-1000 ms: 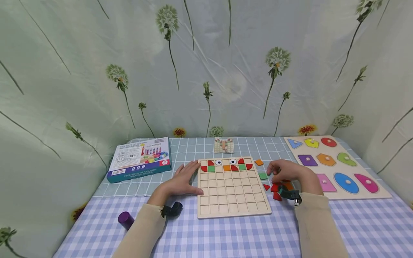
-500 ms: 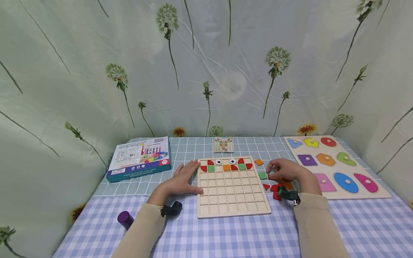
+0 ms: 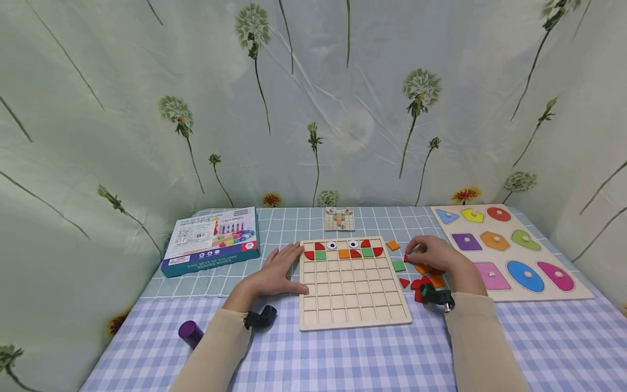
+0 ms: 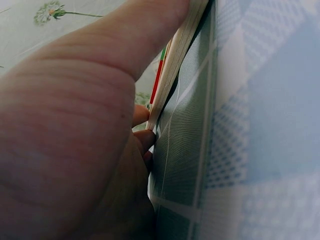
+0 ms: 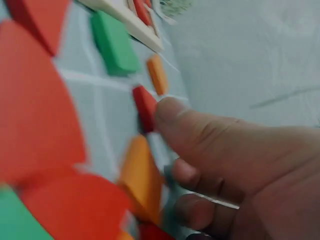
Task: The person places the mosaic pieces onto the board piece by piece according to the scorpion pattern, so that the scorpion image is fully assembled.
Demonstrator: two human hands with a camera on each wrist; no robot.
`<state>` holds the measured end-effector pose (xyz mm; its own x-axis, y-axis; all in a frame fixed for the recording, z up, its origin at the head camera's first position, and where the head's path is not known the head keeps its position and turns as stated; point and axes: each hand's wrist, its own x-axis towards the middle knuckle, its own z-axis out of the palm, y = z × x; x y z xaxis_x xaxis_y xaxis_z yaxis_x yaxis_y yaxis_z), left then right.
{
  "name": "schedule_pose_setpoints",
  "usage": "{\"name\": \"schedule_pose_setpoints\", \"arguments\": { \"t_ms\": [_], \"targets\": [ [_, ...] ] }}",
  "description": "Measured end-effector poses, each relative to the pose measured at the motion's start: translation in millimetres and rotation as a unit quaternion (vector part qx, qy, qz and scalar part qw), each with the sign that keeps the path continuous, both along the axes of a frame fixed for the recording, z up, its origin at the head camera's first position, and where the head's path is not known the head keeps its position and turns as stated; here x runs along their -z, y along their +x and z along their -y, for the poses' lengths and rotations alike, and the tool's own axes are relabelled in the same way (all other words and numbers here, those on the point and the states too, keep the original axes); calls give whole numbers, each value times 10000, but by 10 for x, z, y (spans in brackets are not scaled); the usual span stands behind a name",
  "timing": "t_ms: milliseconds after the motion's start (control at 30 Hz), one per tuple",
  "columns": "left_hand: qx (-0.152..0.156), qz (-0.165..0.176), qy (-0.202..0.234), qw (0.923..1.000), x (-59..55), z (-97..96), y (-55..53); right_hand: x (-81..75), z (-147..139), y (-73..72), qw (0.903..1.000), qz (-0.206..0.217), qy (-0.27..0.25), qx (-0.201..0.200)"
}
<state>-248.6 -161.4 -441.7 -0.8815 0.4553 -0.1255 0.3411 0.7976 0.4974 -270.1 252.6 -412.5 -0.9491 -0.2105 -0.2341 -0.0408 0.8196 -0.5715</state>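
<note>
A wooden grid board (image 3: 350, 294) lies in the middle of the table, its top two rows partly filled with red, green and orange pieces and two eye discs. Along its left edge rests my left hand (image 3: 280, 272), fingers spread and thumb on the rim; the left wrist view shows fingertips against the board's side. My right hand (image 3: 433, 255) pinches a small red piece (image 5: 145, 108) between thumb and fingers, right of the board. Its exact shape is partly hidden. Nearby lie a green square (image 3: 399, 265), an orange square (image 3: 393, 245), a red triangle (image 3: 404, 283) and a loose pile of red and orange pieces (image 3: 422, 284).
A small pattern card (image 3: 339, 220) lies behind the board. At the back left is a boxed bead set (image 3: 210, 242). A knobbed shape puzzle (image 3: 490, 253) covers the right side. Near my left forearm stands a purple cylinder (image 3: 191, 333).
My right hand has taken hold of a small red piece and shifted slightly away from me, uncovering orange pieces in the pile. My left hand stays on the board's edge.
</note>
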Motion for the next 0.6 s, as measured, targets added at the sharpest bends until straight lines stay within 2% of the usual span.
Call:
{"name": "schedule_pose_setpoints", "arguments": {
  "t_ms": [400,600],
  "targets": [
    [-24,8,-46,10000,1,3,-3,-148,-338,132,9983,572,-7,101],
    [-53,30,-89,9999,8,-2,-1,-91,-337,106,9987,409,38,287]
  ]
}}
